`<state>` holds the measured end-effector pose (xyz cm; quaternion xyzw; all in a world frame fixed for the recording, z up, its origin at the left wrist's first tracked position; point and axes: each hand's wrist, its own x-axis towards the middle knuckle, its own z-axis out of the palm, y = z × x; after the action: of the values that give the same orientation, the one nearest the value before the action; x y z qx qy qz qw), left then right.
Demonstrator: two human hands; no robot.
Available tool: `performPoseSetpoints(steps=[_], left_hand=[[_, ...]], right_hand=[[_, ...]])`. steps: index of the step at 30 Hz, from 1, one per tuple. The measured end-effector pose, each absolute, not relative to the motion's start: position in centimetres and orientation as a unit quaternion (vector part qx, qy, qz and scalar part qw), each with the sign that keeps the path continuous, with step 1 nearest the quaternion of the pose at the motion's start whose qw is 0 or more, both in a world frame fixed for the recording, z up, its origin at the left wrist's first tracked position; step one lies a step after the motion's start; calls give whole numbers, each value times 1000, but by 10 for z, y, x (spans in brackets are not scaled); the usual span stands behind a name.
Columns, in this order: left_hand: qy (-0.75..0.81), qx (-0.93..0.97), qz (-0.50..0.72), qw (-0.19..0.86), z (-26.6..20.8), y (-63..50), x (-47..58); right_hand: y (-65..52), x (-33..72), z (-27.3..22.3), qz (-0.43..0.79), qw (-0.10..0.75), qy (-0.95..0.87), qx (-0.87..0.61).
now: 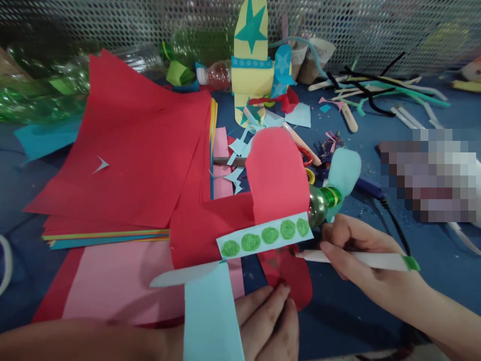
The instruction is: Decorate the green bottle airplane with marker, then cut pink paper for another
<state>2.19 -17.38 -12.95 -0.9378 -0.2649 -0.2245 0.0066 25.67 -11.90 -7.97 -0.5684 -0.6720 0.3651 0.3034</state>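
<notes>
A bottle model plane lies on its side, its green bottle neck point(317, 208) poking out of a red paper wrap point(210, 225). Round the wrap runs a light blue strip point(268, 236) with several green dots. One red paper wing point(278, 170) stands up; the lower red wing point(289, 276) bears faint darker marks. My left hand point(268, 321) has its fingers closed against the lower wing's edge, its thumb hidden. Pinched in my right hand point(361, 248) is a white marker point(379, 260) with a green end, its tip at the lower wing. Light blue paper pieces form the propeller point(343, 173) and the tail point(210, 306).
A stack of red and coloured sheets point(139, 150) lies left, above pink paper point(124, 281). Paper scraps point(236, 175), scissors point(233, 161) and a blue glue gun point(370, 186) with a cord lie behind the plane. A yellow paper rocket point(251, 77), bottles and pipe cleaners point(379, 90) line the mesh.
</notes>
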Motion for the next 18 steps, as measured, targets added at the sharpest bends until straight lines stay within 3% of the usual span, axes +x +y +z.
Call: performPoseSetpoints(steps=[18], left_hand=[[-243,-946,-213,0,-133,-174,16]], right_hand=[[-117,255,-77,356,300,-665,-585]])
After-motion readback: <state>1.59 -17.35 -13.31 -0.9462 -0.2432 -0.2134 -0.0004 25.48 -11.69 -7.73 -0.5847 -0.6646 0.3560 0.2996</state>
